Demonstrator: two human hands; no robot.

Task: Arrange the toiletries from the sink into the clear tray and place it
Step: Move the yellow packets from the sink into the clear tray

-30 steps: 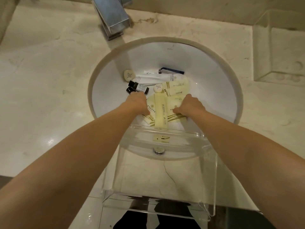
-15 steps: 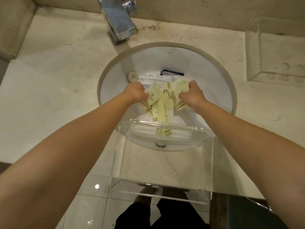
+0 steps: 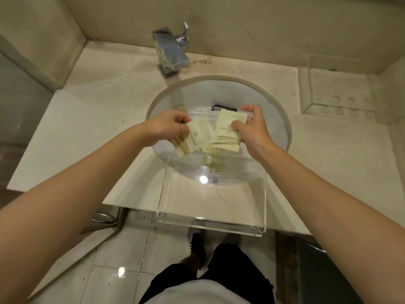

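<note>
Over the white sink (image 3: 278, 126), my left hand (image 3: 168, 126) grips a bunch of cream toiletry packets (image 3: 192, 139) and my right hand (image 3: 252, 126) grips another cream packet (image 3: 228, 130). Both bundles hang above the far edge of the clear tray (image 3: 213, 207), which rests on the front of the counter and partly over the basin. One more packet (image 3: 215, 166) shows through the tray wall. A white tube (image 3: 200, 115) and a dark item (image 3: 223, 107) lie in the basin behind my hands; other toiletries are hidden.
A chrome tap (image 3: 172, 55) stands behind the basin. A second clear tray (image 3: 335, 88) sits at the back right of the marble counter (image 3: 87, 128). The near tray overhangs the counter's front edge above the tiled floor (image 3: 122, 260).
Both hands closed on the cream packets lying in the basin and lifted them up. The camera view pulled back and upward.
</note>
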